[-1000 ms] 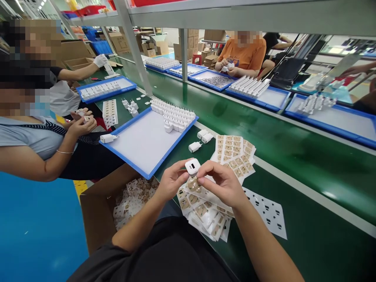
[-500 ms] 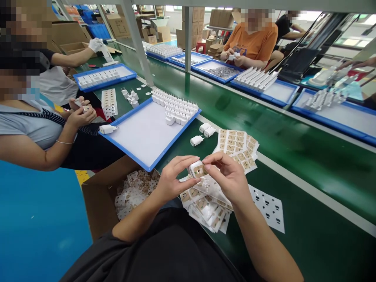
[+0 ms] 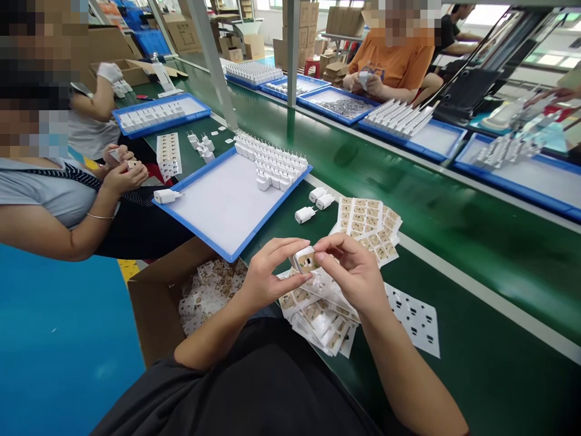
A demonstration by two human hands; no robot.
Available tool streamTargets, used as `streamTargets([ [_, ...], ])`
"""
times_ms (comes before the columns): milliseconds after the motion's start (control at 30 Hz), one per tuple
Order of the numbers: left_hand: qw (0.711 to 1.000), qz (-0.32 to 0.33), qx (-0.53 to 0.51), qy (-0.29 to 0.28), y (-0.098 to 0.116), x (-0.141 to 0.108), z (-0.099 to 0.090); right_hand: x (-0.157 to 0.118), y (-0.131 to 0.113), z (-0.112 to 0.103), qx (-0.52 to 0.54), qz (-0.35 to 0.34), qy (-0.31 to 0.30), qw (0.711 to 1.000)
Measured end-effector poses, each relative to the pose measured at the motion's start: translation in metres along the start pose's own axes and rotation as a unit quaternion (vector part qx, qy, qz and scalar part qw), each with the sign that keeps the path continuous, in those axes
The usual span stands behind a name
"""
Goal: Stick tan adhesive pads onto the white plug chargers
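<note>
A white plug charger (image 3: 298,259) is gripped between the thumb and fingers of my left hand (image 3: 265,274), its face turned up toward me. On that face lies a tan sticker (image 3: 308,261) with a small dark cutout. My right hand (image 3: 357,272) pinches the sticker's right edge between thumb and forefinger, touching the charger. Beneath both hands spreads a pile of sticker sheets (image 3: 320,312). More tan sticker sheets (image 3: 361,215) fan out just beyond my right hand. Several loose white chargers (image 3: 305,214) lie on the table past my left fingers.
A blue-rimmed tray (image 3: 267,233) holds rows of chargers, prongs up. An open carton (image 3: 157,309) of used backing sheets stands below the table edge. One sheet with black marks (image 3: 415,318) lies right. Co-workers (image 3: 393,57) sit across and at left (image 3: 49,206).
My hands stay nearly in place, with the charger turned slightly and its dark cutout showing more. At the far left, a co-worker's gloved hand has moved left and down. The view shifts slightly.
</note>
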State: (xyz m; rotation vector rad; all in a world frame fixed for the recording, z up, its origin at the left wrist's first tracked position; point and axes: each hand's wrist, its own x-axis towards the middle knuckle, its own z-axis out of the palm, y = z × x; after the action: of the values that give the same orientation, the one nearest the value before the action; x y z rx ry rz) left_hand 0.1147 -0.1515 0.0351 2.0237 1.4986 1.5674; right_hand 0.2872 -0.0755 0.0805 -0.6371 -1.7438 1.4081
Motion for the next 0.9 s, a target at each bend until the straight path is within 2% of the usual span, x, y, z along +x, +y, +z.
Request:
streamTargets([
  [167, 1.0, 0.009, 0.001, 0.004, 0.0, 0.0, 0.0, -0.001, -0.001, 0.002, -0.027, -0.009, 0.014, 1.0],
  [400, 0.999, 0.024, 0.024, 0.015, 0.001, -0.001, 0.001, -0.004, 0.0, 0.009, -0.099, -0.061, 0.036, 0.992],
  [633, 0.998, 0.055, 0.037, 0.021, 0.0, -0.001, 0.001, -0.006, 0.0, 0.012, -0.196, -0.126, 0.054, 0.971],
  [733, 0.998, 0.063, 0.015, 0.02, 0.001, -0.002, 0.002, -0.004, 0.002, 0.011, -0.223, -0.157, 0.089, 0.958],
  [800, 0.999, 0.039, -0.009, 0.025, 0.001, -0.003, 0.003, -0.002, 0.003, 0.01, -0.197, -0.134, 0.103, 0.966],
  [900, 0.998, -0.003, -0.045, 0.048, 0.0, -0.005, 0.004, 0.0, 0.002, 0.007, -0.103, -0.063, 0.033, 0.992],
])
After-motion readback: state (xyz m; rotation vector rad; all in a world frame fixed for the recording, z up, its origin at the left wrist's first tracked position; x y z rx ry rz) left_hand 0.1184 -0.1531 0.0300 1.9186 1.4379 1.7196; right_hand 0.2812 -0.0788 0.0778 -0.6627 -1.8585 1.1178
